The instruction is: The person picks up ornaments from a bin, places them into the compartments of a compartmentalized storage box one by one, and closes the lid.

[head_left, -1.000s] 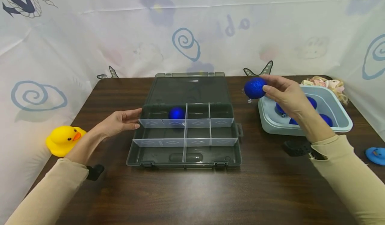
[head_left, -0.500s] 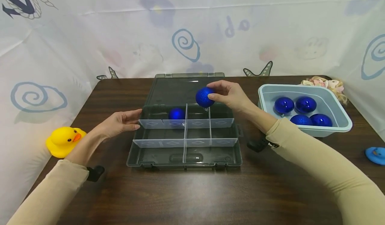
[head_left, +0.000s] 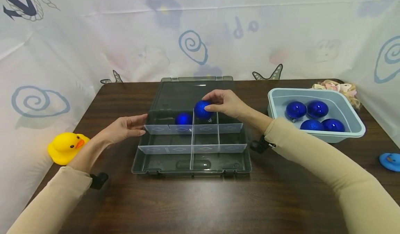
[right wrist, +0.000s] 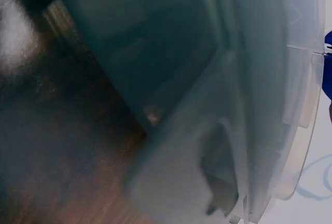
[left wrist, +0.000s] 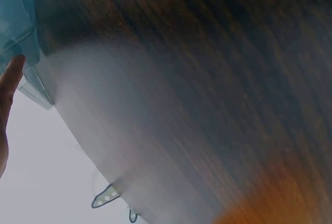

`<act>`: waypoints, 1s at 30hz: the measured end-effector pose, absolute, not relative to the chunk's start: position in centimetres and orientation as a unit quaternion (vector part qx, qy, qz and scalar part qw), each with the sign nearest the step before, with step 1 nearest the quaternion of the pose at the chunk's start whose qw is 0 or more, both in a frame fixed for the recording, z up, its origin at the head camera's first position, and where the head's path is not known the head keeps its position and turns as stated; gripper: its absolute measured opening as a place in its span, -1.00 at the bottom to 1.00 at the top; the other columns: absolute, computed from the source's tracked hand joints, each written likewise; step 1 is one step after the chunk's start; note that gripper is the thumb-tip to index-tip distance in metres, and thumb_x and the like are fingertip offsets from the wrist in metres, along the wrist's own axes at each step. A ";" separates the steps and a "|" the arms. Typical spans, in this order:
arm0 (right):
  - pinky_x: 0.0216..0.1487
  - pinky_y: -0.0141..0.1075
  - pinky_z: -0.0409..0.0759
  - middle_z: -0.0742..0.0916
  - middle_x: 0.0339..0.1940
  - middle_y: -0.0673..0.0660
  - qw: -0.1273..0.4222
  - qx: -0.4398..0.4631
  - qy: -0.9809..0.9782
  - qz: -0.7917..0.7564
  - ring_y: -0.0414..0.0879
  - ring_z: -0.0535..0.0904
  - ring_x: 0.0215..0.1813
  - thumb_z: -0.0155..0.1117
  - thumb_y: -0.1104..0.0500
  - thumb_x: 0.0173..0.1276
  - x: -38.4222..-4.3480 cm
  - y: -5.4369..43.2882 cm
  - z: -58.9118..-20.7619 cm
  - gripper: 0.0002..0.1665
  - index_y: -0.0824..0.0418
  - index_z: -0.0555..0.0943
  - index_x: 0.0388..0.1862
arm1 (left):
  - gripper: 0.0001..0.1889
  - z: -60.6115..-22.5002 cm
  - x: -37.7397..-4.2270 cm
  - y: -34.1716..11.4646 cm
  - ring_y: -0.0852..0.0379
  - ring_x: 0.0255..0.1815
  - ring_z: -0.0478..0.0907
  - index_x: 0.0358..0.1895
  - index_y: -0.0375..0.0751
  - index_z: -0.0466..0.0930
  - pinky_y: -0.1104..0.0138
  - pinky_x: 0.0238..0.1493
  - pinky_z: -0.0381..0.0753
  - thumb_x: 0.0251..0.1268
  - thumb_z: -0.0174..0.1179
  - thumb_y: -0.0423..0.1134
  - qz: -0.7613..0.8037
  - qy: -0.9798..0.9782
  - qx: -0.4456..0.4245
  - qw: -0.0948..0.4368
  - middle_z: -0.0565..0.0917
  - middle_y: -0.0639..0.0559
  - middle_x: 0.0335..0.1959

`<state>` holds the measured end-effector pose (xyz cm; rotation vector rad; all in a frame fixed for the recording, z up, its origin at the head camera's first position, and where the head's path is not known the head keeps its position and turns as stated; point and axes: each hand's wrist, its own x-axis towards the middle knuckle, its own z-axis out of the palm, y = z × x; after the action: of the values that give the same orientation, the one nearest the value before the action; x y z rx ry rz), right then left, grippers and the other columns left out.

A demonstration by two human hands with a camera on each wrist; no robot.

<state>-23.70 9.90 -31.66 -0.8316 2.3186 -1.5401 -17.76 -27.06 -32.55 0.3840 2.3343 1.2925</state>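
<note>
My right hand (head_left: 227,103) pinches a glittery blue Christmas ball (head_left: 202,109) between thumb and fingers. It is over the back row of a smoky clear divider box (head_left: 168,163), at the middle compartment, its little cap pointing down. A second blue ball (head_left: 183,118) lies in the long back-left compartment. My left hand (head_left: 125,130) has its fingers straight at the box's left side, fingertips right at the wall. In the left wrist view a fingertip (left wrist: 16,66) shows against the box corner (left wrist: 23,32). The right wrist view catches only an edge of the held ball (right wrist: 327,71).
A pale blue tub (head_left: 356,126) with several blue balls (head_left: 317,109) stands at the right. A doll (head_left: 340,87) lies behind it, and a blue toy duck (head_left: 390,161) sits at the right edge. By my left forearm is a yellow rubber duck (head_left: 64,149). The box lid (head_left: 184,91) lies back.
My right hand has carried the glittery ball left from beside the tub to the box's back row, and lowered it there over the last half second. My left hand stays put.
</note>
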 end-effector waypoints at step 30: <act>0.04 -0.38 0.59 0.70 0.02 0.17 0.043 -0.265 0.782 -0.563 -0.03 0.61 0.04 0.24 0.26 0.31 -22.5 13.9 -31.0 -0.66 0.33 0.59 0.05 | -0.25 -32.6 -17.7 -27.2 -0.31 0.40 0.12 0.43 -0.47 -0.04 0.10 0.21 0.27 0.29 0.16 -0.35 0.459 0.849 0.138 0.222 0.02 -0.37 0.46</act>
<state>-22.51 13.91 -31.05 -0.8120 2.3910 -1.7204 -17.69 -27.23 -32.65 0.3821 2.3456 1.2685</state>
